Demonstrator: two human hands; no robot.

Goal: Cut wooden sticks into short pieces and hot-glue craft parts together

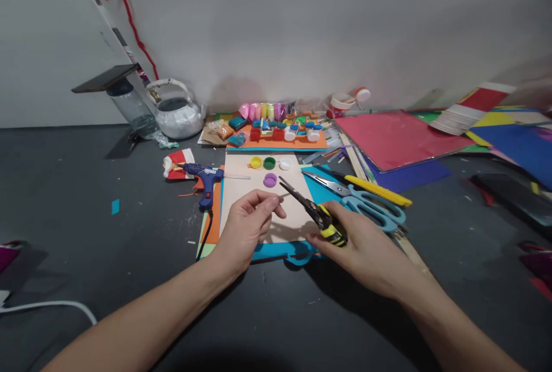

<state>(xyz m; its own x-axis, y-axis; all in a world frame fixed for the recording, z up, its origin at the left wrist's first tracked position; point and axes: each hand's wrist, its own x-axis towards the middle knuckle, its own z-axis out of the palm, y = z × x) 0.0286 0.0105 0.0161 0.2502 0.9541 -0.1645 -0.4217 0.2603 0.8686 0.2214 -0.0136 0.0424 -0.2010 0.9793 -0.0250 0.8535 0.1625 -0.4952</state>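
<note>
I see the left hand [250, 219] pinching a thin strip [285, 194], at its two o'clock, between closed thumb and forefinger, while the right hand [357, 240] curls its fingers round yellow-and-black pliers [321, 217] at the strip's four o'clock. A loose pinch could drop the strip; pliers swung carelessly could nip those fingertips.

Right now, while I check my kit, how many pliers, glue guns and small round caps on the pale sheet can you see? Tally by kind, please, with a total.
Pliers: 1
Glue gun: 1
Small round caps: 4 (yellow cap, green cap, white cap, purple cap)
Total: 6
</note>
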